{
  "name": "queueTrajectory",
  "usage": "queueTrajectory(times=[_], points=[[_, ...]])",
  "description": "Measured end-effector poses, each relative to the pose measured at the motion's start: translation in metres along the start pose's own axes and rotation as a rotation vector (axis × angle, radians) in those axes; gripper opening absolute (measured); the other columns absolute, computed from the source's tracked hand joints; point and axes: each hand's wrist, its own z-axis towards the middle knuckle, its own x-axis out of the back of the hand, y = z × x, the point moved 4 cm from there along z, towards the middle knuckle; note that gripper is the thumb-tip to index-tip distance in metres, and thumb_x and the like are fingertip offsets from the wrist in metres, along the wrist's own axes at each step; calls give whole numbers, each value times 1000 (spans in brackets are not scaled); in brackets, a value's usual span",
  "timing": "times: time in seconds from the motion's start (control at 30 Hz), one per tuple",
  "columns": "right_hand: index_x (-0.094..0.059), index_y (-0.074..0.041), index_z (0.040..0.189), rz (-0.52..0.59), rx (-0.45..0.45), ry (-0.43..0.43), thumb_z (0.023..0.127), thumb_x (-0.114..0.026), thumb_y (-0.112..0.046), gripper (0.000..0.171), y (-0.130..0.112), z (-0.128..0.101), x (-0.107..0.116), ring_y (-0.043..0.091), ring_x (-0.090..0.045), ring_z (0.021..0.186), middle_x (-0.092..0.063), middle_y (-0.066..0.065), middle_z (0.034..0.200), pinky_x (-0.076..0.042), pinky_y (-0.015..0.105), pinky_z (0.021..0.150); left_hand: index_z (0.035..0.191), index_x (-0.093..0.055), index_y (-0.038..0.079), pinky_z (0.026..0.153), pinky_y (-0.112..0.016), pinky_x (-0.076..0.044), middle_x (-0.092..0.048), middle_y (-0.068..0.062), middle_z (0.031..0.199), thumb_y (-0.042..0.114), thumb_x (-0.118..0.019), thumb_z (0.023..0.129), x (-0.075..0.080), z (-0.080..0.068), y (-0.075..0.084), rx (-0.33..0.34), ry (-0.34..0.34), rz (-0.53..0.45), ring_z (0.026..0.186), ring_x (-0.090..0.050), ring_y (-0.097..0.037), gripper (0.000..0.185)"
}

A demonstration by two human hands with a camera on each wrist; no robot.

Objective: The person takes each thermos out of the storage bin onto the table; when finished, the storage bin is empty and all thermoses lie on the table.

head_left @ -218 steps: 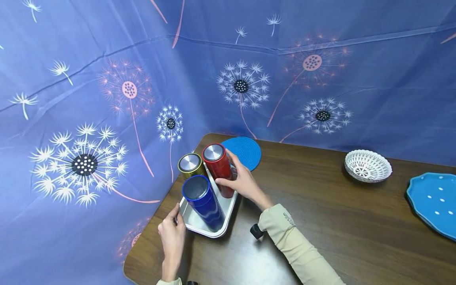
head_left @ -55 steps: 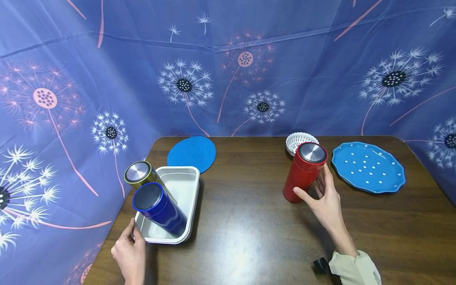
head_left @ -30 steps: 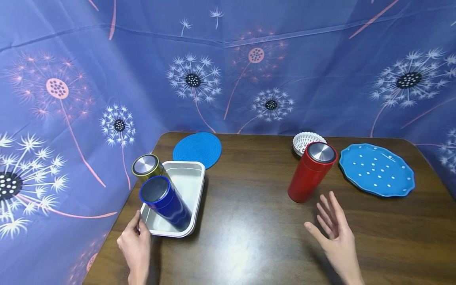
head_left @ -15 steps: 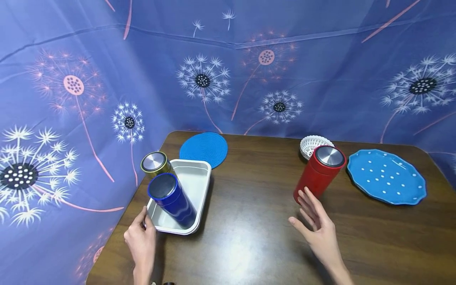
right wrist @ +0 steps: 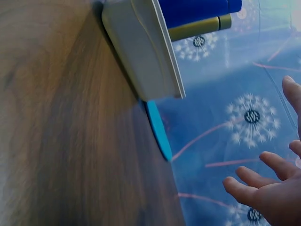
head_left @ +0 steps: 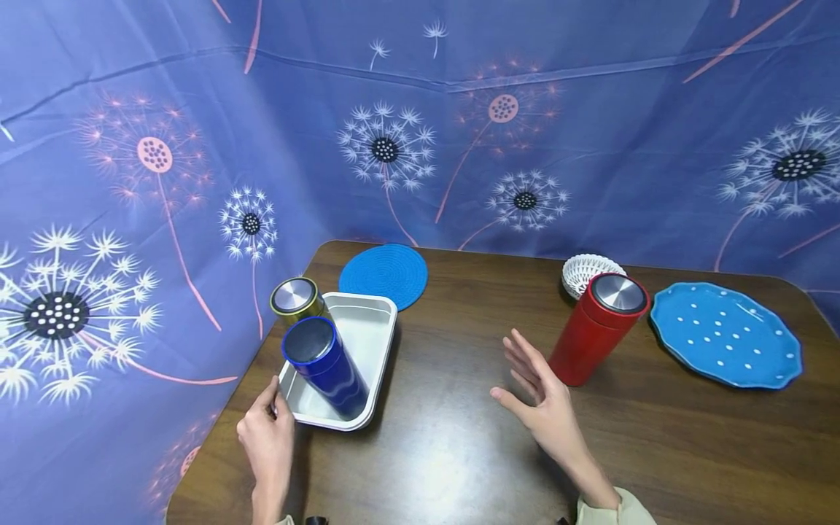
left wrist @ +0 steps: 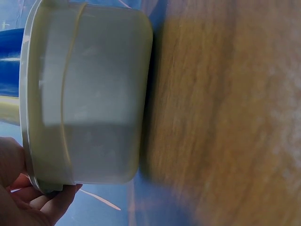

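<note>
My left hand (head_left: pixel 267 434) pinches the near left corner of a white plastic bin (head_left: pixel 369 324); the left wrist view shows the fingers curled round the bin's rim (left wrist: pixel 26 94). A blue thermos flask (head_left: pixel 331 368) and a gold thermos flask (head_left: pixel 295 297) stand inside, on the left, the blue one partly covering the gold one. The bin's right part shows its bare floor. To the right, my right hand (head_left: pixel 550 419) is over the table with fingers spread and nothing in it. Just beyond it, a red thermos flask (head_left: pixel 593 335) stands upright on the wood.
Behind the bin lies a round blue woven mat (head_left: pixel 387 273). A white openwork basket (head_left: pixel 580 271) stands at the back, partly hidden by the red flask. Right of it lies a blue dotted plate (head_left: pixel 728 335). A patterned blue cloth (head_left: pixel 420 65) hangs along the table's back and left.
The right hand took the red flask out of the bin, set it on the table near the basket, let go, and has since moved left. The left hand stays at the bin's corner.
</note>
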Motion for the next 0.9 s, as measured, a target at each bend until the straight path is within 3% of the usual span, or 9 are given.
queueTrajectory(times=[0.2,0.47,0.9], points=[[-38,-20,150,33,19,-61,80,-76,3,83,-1,14,-21,13,-48,132,-49,8,146,-43,23,101,105,-73,-3,68,-60,-43,-71,-26,94,-3,-60,86,0,1,-1,-12,6,11,82,-63,-55,23],[-38,-29,149,39,-1,-120,82,-77,-7,82,-1,26,-47,25,-47,134,-50,2,146,-42,44,102,105,-73,-4,69,-60,-43,-71,-25,95,-3,-61,87,-1,0,-1,-19,12,10,84,-64,-53,22],[-36,-27,150,98,39,-206,83,-77,-10,80,-8,41,-82,24,-50,132,-49,5,147,-44,47,101,105,-73,-3,67,-59,-43,-71,-24,94,-3,-60,87,-1,-2,-1,-5,9,13,78,-65,-51,23]])
